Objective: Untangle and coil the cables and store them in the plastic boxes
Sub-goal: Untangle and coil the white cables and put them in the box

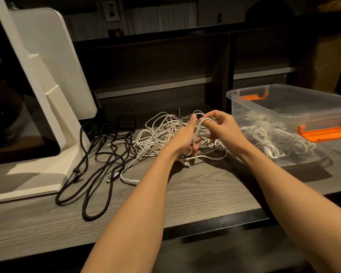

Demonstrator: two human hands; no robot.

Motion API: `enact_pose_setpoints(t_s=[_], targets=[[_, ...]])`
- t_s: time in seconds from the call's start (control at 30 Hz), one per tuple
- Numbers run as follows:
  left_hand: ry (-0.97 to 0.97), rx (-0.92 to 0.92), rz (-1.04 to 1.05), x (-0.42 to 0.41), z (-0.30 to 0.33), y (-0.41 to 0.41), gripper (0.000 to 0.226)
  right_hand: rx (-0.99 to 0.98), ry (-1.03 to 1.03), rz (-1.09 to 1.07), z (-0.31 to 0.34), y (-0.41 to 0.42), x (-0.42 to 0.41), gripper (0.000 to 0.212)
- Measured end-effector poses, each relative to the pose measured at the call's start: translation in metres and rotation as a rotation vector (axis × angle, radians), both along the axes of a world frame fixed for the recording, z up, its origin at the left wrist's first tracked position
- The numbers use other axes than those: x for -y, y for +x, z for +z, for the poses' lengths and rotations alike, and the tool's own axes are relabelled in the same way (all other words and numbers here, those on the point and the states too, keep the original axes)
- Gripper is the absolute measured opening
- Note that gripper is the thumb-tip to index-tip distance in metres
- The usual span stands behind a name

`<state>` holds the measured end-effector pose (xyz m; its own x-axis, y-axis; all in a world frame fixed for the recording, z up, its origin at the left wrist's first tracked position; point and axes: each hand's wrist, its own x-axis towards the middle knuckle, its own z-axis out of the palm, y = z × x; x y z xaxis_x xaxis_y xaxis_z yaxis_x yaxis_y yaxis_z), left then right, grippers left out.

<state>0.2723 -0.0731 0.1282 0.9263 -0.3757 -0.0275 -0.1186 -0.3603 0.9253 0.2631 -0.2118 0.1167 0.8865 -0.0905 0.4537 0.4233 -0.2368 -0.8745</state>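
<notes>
A home room, set up as a living or work corner, is suggested. A wood-grain counter is backed by dark shelving, behind which pale curtains, a framed picture on the wall and a small standing photo frame can be made out in dim, warm light. A large white monitor on a stand is placed at the left of the counter, and a clear plastic box with orange latches is set at its right.
</notes>
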Motion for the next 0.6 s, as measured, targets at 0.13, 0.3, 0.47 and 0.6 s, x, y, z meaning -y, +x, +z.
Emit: enact_pose_setpoints(t_s=[0.13,0.3,0.47,0.6], targets=[[-0.109,-0.061,-0.138,-0.003,0.000,0.002,0.052,-0.017,-0.010,-0.066,-0.003,0.005,0.000,0.010],[-0.133,0.063,-0.132,-0.001,-0.004,0.006,0.038,-0.036,-0.007,-0.041,-0.006,0.008,0.001,0.008],[-0.260,0.059,-0.035,-0.006,-0.004,0.012,0.052,-0.092,0.001,0.098,-0.009,0.009,0.010,0.004],[-0.470,-0.063,0.002,-0.007,-0.004,0.013,0.050,-0.161,-0.202,0.134,-0.012,0.009,0.009,0.014]])
